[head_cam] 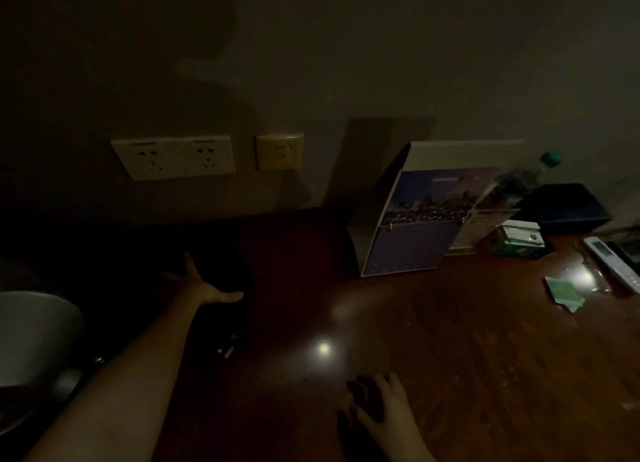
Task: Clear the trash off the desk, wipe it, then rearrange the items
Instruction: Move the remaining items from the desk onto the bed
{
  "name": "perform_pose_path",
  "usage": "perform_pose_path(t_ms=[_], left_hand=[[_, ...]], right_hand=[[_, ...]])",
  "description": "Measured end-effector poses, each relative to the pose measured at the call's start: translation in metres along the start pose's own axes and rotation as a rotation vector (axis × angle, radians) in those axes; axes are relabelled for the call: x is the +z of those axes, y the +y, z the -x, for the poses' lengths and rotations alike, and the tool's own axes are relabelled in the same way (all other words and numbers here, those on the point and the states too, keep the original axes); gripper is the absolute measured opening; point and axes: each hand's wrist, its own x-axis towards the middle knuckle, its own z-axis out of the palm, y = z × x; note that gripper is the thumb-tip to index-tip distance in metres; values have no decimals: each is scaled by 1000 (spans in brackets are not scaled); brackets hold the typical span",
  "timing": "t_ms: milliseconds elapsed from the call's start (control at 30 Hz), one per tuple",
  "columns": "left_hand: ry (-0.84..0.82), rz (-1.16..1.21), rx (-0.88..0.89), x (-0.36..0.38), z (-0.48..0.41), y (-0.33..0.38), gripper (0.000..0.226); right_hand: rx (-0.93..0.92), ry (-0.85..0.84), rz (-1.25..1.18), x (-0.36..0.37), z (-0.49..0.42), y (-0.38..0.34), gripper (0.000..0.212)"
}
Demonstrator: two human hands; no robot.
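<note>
The dim red-brown wooden desk (pixel 450 340) runs along a wall. My left hand (pixel 201 285) reaches far out over the dark left part of the desk, fingers and thumb spread, gripping nothing that I can make out. My right hand (pixel 384 409) lies low near the front edge, its fingers resting flat on a dark patch (pixel 358 390) that may be a cloth; the gloom hides what it is. A green paper packet (pixel 562 290) lies at the right.
A standing calendar (pixel 415 226) leans by the wall. Right of it are a green-capped bottle (pixel 519 181), a dark tray (pixel 564 205), a small box (pixel 519 236), a white remote (pixel 609 260) and a comb (pixel 592 274). Wall sockets (pixel 173 156) sit behind. A white rounded object (pixel 31 340) stands left.
</note>
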Motion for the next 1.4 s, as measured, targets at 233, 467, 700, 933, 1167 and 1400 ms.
perform_pose_path(t_ms=[233, 467, 700, 933, 1167, 1400], left_hand=[[50, 104, -80, 29, 30, -5, 153], [74, 395, 118, 98, 86, 4, 140], [73, 233, 197, 159, 145, 50, 120], [116, 236, 175, 234, 206, 149, 114], [113, 200, 168, 326, 266, 254, 111], [74, 192, 186, 368, 275, 336, 106]], right_hand=[[42, -15, 6, -1, 20, 0, 39], [-16, 47, -67, -40, 40, 12, 64], [93, 20, -130, -93, 47, 78, 28], [107, 18, -109, -187, 44, 192, 39], [242, 140, 119, -297, 15, 286, 33], [366, 230, 158, -373, -56, 312, 55]])
